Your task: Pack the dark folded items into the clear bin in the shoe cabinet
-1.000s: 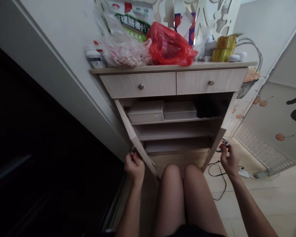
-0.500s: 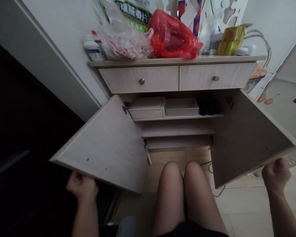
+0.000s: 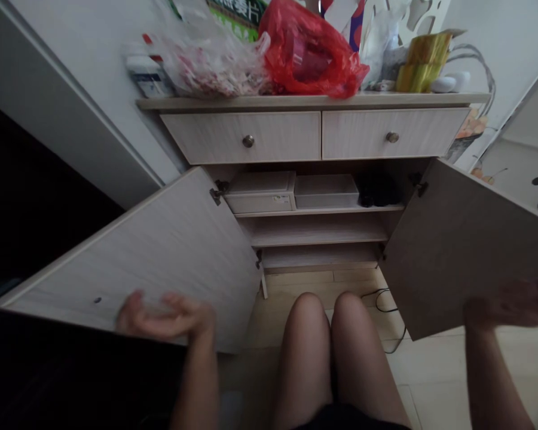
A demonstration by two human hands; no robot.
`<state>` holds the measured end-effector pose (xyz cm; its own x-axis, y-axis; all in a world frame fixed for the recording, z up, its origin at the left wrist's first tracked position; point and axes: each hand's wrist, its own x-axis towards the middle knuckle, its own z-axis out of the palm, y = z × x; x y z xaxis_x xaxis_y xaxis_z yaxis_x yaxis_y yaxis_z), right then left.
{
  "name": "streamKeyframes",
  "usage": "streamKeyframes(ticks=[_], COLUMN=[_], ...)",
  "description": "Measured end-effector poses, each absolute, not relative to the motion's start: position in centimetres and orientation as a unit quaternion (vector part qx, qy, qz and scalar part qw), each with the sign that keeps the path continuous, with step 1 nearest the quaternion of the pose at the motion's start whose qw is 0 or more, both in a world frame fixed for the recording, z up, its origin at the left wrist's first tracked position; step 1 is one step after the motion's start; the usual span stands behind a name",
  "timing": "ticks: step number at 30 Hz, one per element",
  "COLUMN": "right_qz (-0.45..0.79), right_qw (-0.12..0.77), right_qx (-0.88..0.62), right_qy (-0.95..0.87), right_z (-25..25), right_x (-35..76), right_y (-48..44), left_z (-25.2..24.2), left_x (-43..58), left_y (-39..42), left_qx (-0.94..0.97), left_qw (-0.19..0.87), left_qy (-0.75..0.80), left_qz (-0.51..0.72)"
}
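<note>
A pale wood cabinet (image 3: 314, 100) stands before me with both lower doors swung wide. My left hand (image 3: 164, 316) hovers in front of the left door (image 3: 152, 257), fingers spread and holding nothing, somewhat blurred. My right hand (image 3: 515, 304) lies against the lower edge of the right door (image 3: 466, 239), fingers stretched out and blurred. Inside, the top shelf holds a white box (image 3: 260, 192), a grey box (image 3: 326, 191) and a dark object (image 3: 379, 190). The two lower shelves look bare. My knees (image 3: 332, 322) are in front of the opening.
Two shut drawers with round knobs (image 3: 248, 141) (image 3: 391, 137) sit above the doors. On top lie a red plastic bag (image 3: 309, 54), a clear bag (image 3: 210, 60), yellow packets (image 3: 421, 65) and a small white box (image 3: 146, 74). A black cable (image 3: 385, 298) runs across the tiled floor.
The doors swung from nearly shut to fully wide. Both hands let go of the door handles and now have their fingers spread.
</note>
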<state>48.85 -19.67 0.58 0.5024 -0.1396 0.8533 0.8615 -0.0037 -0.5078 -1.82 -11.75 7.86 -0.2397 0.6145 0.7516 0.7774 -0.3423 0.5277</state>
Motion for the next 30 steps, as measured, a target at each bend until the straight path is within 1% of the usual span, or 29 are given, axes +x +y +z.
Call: streamKeyframes(ticks=[1, 2, 3, 6, 9, 11, 14, 17, 20, 24, 27, 30], right_qz=[-0.447, -0.459, -0.422, -0.25, -0.156, -0.112, -0.067, -0.044, -0.04, -0.055, -0.072, -0.067], right_qw=[0.651, 0.649, 0.632, 0.561, 0.474, 0.403, 0.291, 0.22, 0.224, 0.279, 0.326, 0.364], right_qx=[-0.541, -0.515, -0.523, -0.534, -0.534, -0.562, -0.631, -0.68, -0.682, -0.648, -0.598, -0.548], right_qy=[-0.29, -0.32, -0.386, -0.581, -0.683, -0.714, -0.716, -0.698, -0.695, -0.707, -0.728, -0.75], right_z=[1.2, 1.9, 2.6, 4.2, 4.5, 4.1, 3.2, 2.7, 2.8, 2.7, 2.1, 1.2], right_x=[47.2, 45.5, 44.0, 40.6, 39.1, 38.8, 38.8, 38.9, 39.1, 40.1, 41.3, 42.1], right_y=[-18.3, -16.7, -14.9, -8.1, -0.3, 4.3, 8.8, 10.8, 11.3, 10.1, 7.1, 2.0], left_z=[7.8, 7.7, 7.5, 6.4, 5.4, 5.0, 4.7, 4.4, 4.2, 4.5, 4.6, 3.7], left_x=[-0.9, -0.1, 0.7, 3.1, 6.0, 7.8, 9.5, 10.2, 10.3, 9.6, 8.6, 7.2], left_y=[-9.9, -7.9, -5.9, 0.2, 6.0, 9.4, 13.2, 15.2, 15.7, 14.3, 11.1, 5.7], left_qx=[-0.628, -0.644, -0.661, -0.714, -0.789, -0.824, -0.838, -0.842, -0.846, -0.849, -0.854, -0.858], left_qw=[0.077, 0.08, 0.083, 0.091, 0.087, 0.081, 0.076, 0.065, 0.052, 0.054, 0.065, 0.078], left_qy=[-0.557, -0.546, -0.534, -0.504, -0.465, -0.448, -0.451, -0.464, -0.469, -0.459, -0.436, -0.411], left_qz=[-0.538, -0.53, -0.521, -0.477, -0.393, -0.338, -0.296, -0.267, -0.248, -0.257, -0.276, -0.298])
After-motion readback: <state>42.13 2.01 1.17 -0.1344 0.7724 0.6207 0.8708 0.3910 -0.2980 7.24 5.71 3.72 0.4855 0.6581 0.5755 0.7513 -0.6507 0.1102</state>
